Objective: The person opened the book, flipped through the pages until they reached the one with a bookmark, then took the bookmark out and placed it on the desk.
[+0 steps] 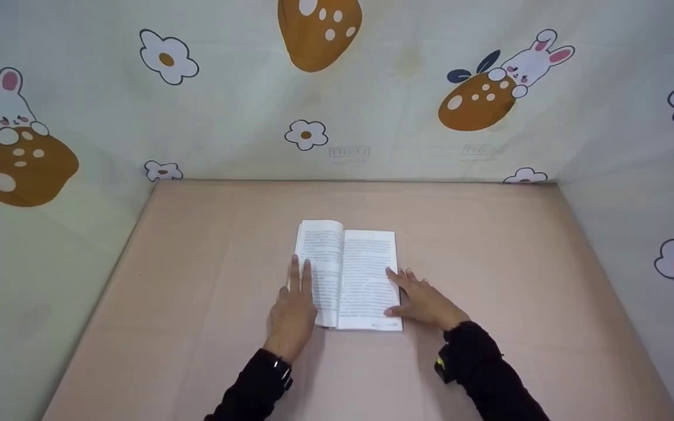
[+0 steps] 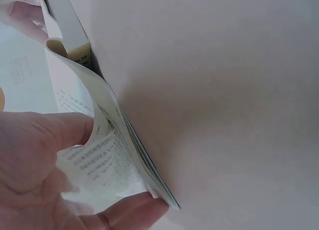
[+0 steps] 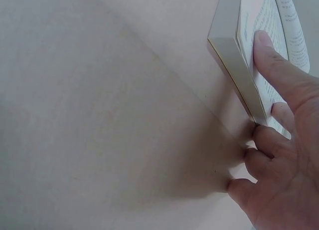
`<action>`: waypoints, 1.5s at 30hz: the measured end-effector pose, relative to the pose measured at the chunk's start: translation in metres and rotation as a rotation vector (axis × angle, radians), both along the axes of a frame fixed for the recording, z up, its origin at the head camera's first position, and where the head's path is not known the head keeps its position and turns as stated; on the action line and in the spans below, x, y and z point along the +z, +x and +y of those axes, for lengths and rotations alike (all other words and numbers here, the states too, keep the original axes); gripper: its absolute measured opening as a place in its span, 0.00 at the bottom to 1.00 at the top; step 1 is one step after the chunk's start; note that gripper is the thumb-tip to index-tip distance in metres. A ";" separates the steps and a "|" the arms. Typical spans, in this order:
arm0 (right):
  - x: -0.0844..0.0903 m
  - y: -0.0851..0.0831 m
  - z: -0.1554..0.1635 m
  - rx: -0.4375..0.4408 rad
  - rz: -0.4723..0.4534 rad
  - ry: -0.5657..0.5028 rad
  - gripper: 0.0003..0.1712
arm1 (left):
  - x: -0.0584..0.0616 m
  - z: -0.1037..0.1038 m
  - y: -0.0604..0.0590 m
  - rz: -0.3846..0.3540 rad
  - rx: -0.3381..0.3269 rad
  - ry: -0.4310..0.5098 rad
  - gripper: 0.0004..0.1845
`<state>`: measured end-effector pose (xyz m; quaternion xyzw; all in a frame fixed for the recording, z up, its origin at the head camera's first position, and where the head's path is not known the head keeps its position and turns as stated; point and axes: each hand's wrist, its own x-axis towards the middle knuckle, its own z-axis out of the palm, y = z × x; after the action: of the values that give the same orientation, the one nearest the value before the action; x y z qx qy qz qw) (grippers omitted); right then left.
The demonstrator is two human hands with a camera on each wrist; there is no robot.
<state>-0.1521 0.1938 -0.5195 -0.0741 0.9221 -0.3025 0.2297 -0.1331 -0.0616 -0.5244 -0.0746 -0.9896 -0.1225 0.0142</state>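
evidently the open book (image 1: 348, 278) is light and floppy; left hand (image 1: 291, 310) and right hand (image 1: 425, 301) press its outer page edges flat on the counter (image 1: 518, 280), fingers straight, gripping nothing.

- Pale pink tabletop (image 1: 489, 263), smooth, walled by printed cloth on three sides.
- Open book (image 1: 348, 275) lies flat on it, between left hand (image 1: 293, 310) and right hand (image 1: 425, 301).
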 end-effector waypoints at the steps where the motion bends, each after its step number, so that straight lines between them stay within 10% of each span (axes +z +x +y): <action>1: 0.000 0.000 0.000 -0.002 -0.002 0.002 0.51 | 0.000 0.000 -0.001 -0.003 -0.008 -0.011 0.41; 11: -0.001 0.001 0.000 0.001 0.005 0.001 0.51 | 0.005 0.002 -0.014 -0.101 0.021 -0.062 0.20; 22: 0.001 0.000 -0.001 0.017 0.014 -0.007 0.51 | 0.015 0.009 -0.018 0.032 -0.118 -0.335 0.07; 28: 0.002 -0.001 -0.001 0.011 0.013 -0.013 0.51 | 0.015 0.017 -0.016 0.089 -0.104 -0.282 0.07; 45: 0.007 -0.002 0.008 0.090 -0.047 -0.043 0.55 | 0.009 0.048 -0.020 -0.112 0.011 -0.438 0.62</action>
<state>-0.1542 0.2020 -0.5125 -0.1134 0.9055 -0.3130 0.2631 -0.1527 -0.0134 -0.5152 -0.0637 -0.9922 0.0913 -0.0566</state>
